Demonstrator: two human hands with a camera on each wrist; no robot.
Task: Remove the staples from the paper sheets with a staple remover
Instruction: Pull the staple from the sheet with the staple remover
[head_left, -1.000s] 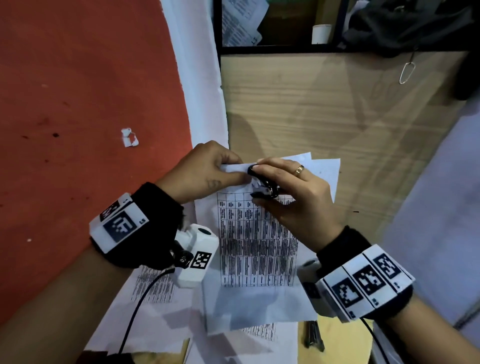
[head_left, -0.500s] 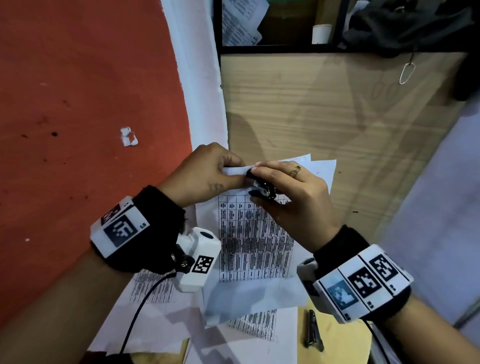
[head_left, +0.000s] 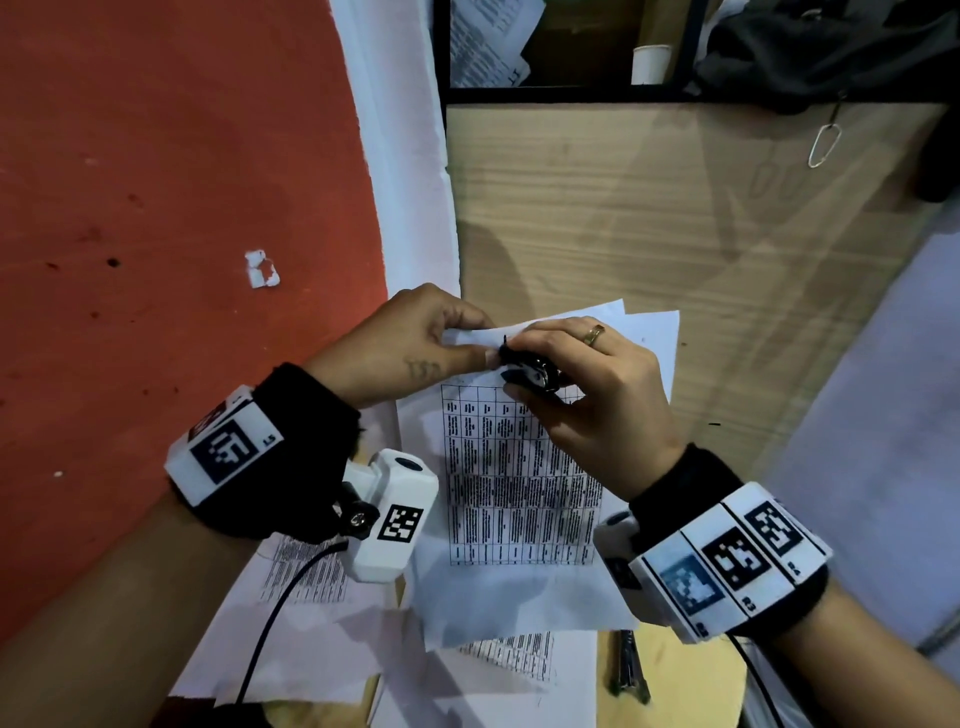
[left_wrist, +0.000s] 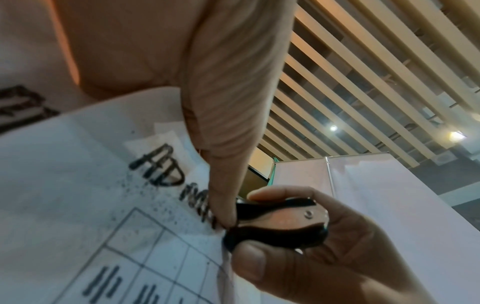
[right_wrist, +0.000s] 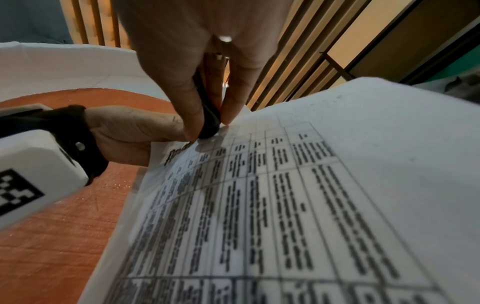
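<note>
- Two hands meet at the top edge of the printed paper sheets (head_left: 514, 483), so I judge the task to be mid-pull: the staple there is under attack, not yet shown free.
- My left hand (head_left: 405, 343) pinches the sheets' upper left corner, thumb pressed on the paper beside the tool, holding the stack lifted off the tabletop (head_left: 675, 218).
- My right hand (head_left: 597, 395) is curled round the black staple remover (head_left: 530, 371), thumb and fingers squeezing its two halves; its nose touches the paper at that corner.
- I cannot see the staple itself; the thumb and tool hide it.
- More printed sheets (head_left: 306, 571) lie underneath, so more staples may remain; I cannot tell.
- Far right at the top, the shelf compartment holds papers (head_left: 483, 47) and a white cup (head_left: 649, 62); the cup's contents are hidden.
</note>
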